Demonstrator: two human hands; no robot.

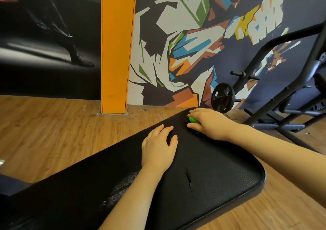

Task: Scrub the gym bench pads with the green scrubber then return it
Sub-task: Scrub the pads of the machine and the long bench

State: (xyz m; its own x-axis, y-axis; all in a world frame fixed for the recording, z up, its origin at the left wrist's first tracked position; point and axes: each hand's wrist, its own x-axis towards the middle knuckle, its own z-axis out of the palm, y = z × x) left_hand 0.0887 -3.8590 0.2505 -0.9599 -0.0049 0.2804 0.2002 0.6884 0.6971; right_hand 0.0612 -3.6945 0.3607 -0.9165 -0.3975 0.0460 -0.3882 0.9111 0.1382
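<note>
plainly the scrubbing step is in hand, and the return has not begun. going by size: one long black bench pad (202,185) fills the lower part of the view, running from the near left edge up to a far rounded end by the wall. it is a gym bench, so it keeps that name. a pale smear lies near its near left edge and a dark wet streak sits toward its near right corner, which i judge to be cleaning liquid, though i cannot be sure.

behind it stands one orange pillar (116,49), and at the right one black metal frame (275,95) carrying one weight plate (222,97).

two hands show. the left hand (158,148) lies flat on the middle of the pad, fingers straight and spread, holding nothing, seemingly to steady. the right hand (208,123) is curled over the one green scrubber (194,120) at the far end of the pad, gripping it and pressing it down; only a sliver of green shows under the fingers.

the next move, as i judge it, calls for drawing the scrubber back along the pad toward the near end with steady pressure, covering the streak and the smear. where the scrubber is kept is not in view.
</note>
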